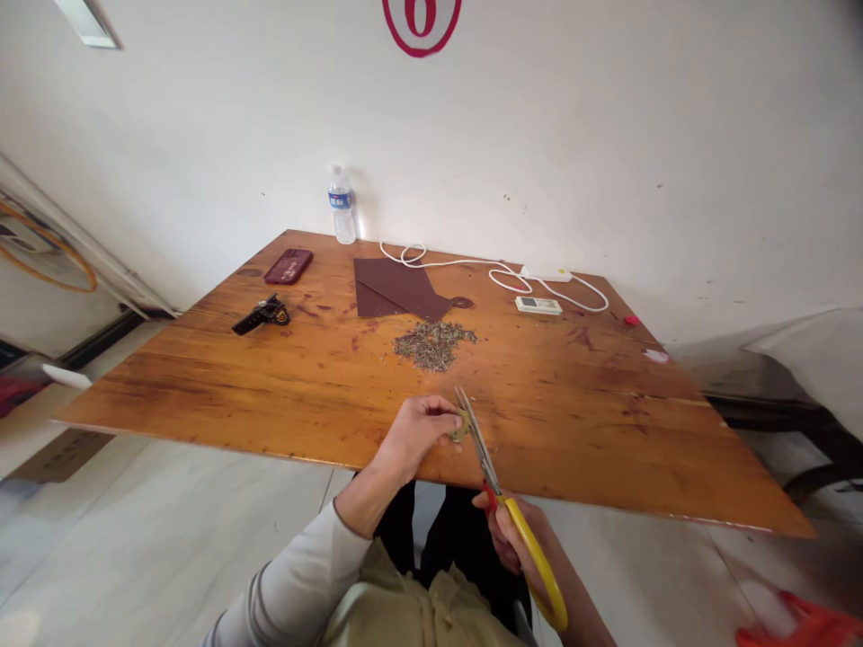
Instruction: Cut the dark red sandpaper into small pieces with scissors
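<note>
The nearest danger is to the left hand (424, 427), whose grip is pinched together on a small greenish piece (461, 425) just above the worktop (303, 386), near its front edge. The scissors (481, 446) lie right alongside that piece, their tips a little parted and pointing away from the body; whether the piece sits between the blades, I cannot tell. The right hand (516, 535) has its grip closed round the red and yellow handles, low and out past the worktop's edge. Because so little of the piece shows beyond the fingertips, closing the blades could nick the thumb or forefinger, and the less of it is left, the greater that risk would be. A scrap so small could also twist or slip out of the pinch if the blades push it rather than bite, and with the front edge so near, it might drop into the lap or onto the floor (270, 503). The loose heap of tiny bits (431, 346) lies just beyond the scissor tips, with nothing around it; a forward jab or a brushing sleeve (303, 562) would probably scatter it towards the dark red sheets (391, 286).
</note>
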Motion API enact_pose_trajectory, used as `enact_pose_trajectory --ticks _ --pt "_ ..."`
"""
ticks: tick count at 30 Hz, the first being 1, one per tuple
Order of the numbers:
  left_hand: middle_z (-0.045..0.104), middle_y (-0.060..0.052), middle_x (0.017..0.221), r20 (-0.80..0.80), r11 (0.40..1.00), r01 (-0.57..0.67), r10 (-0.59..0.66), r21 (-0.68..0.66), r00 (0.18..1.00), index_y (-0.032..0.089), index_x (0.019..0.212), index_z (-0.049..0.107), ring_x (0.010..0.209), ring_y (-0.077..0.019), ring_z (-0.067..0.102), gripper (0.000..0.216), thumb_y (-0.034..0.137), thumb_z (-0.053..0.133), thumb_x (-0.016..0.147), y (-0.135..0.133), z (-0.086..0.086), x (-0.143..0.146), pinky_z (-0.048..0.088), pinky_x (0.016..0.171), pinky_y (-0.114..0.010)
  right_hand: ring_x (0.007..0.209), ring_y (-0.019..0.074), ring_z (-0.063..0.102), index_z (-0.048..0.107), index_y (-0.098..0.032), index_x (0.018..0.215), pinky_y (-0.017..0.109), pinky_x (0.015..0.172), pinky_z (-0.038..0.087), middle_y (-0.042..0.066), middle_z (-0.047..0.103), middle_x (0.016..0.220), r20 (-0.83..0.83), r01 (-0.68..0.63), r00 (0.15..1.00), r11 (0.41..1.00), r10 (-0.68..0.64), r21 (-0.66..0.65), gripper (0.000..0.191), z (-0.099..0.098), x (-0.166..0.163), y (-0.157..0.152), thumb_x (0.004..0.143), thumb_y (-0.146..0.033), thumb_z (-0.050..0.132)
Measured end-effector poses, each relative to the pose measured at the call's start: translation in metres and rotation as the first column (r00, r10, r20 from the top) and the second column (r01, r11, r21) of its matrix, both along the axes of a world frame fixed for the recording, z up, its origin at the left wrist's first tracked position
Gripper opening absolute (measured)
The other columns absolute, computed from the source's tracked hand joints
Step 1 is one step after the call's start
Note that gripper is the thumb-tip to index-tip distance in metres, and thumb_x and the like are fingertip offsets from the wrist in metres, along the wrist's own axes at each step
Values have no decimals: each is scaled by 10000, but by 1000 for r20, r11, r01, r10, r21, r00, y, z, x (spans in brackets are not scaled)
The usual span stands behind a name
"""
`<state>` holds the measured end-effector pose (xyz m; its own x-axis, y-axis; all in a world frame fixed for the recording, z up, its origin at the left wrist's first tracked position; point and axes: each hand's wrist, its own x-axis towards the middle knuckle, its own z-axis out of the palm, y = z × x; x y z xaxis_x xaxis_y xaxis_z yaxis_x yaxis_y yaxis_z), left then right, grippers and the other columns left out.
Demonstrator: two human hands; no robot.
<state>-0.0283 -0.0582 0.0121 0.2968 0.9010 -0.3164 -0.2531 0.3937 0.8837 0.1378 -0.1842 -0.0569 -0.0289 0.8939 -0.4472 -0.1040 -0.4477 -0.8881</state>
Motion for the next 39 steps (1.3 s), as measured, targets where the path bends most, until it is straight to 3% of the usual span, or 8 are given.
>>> enact_pose_trajectory --ticks 8,14,20,26,32,39 --pt "618 -15 581 37 1000 -2 4 -29 999 155 563 678 477 -114 557 136 236 787 547 1 -1 0 489 501 -259 377 33 188 652 -154 849 182 347 127 -129 322 470 -17 43 999 997 -44 -65 748 2 -10 -2 616 -864 668" --pt "602 -14 576 4 1000 -4 4 14 1000 154 572 676 471 -114 548 118 241 755 568 2 -3 0 453 478 -250 417 50 275 668 -142 917 187 382 227 -89 394 560 -27 40 999 997 -38 71 711 3 -10 -1 725 -825 619" --pt "606 -17 573 -18 999 24 -23 46 1000 158 564 685 480 -115 533 109 252 738 567 2 -2 -1 469 495 -260 423 48 259 677 -141 933 191 400 202 -108 362 542 -25 21 999 999 -20 50 694 0 -6 0 712 -798 665" --pt "596 -16 554 -26 998 26 -25 54 999 155 559 681 464 -105 503 115 259 727 582 3 -2 -1 440 478 -252 393 41 245 678 -166 910 185 372 181 -114 359 495 -67 33 997 998 -36 -53 649 -14 -1 -1 688 -775 707" --pt "591 -3 547 -47 1000 5 -4 28 999 146 568 653 483 -93 512 86 217 699 584 9 -17 1 426 481 -224 350 59 270 689 -182 833 206 329 166 -79 386 484 -90 69 993 991 -80 -118 593 -39 1 4 674 -753 721" --pt "555 35 531 -102 998 60 -60 -1 993 166 631 587 404 -102 524 130 233 698 636 13 -30 1 401 421 -229 389 71 305 709 -170 892 224 342 237 -53 424 554 -107 89 990 994 -95 -60 617 -41 -10 1 743 -766 662"
